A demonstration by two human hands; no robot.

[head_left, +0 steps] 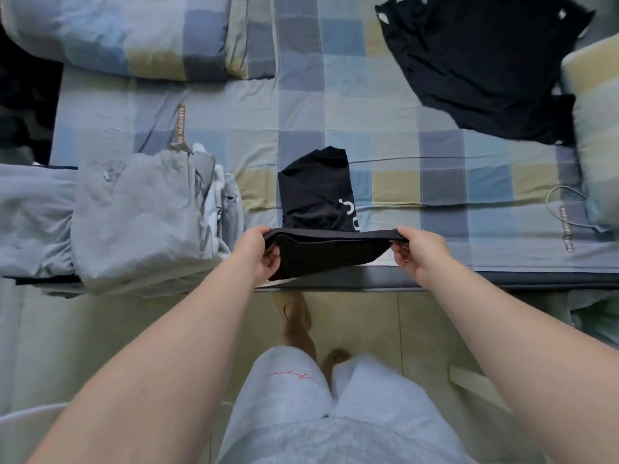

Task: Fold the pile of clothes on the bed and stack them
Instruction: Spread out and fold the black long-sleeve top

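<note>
Both hands pinched one black garment at the near edge of the bed. The left hand (259, 251) gripped its left end, thumb on top and fingers curled beneath. The right hand (420, 254) gripped the right end the same way. A doubled edge of cloth ran taut and level between them, raised a little above the mattress. The rest of the black garment (315, 192) lay flat on the checked bed (402, 135) just beyond the hands, about midway along the near edge, with part of some white lettering showing. Whether it was a shirt or shorts I could not tell.

Just beside it, toward the bed's left edge, sat a stack of folded grey clothes (134, 222) that reached the near edge. A black shirt (485, 61) lay spread and unfolded, well apart, at the far right corner, next to a pillow (596, 112) on the right edge. A rolled duvet (117, 35) filled the far left corner.

The step looked like a closing fold on this piece. To do it well, I judged, the hands should keep the edge evenly tight and carry it straight away from the body. They should set it down square on the far end so the corners meet, and let go only once it lay flat. Thin cloth like this probably sags in the middle, so equal tension mattered. It would then go on the grey stack.
</note>
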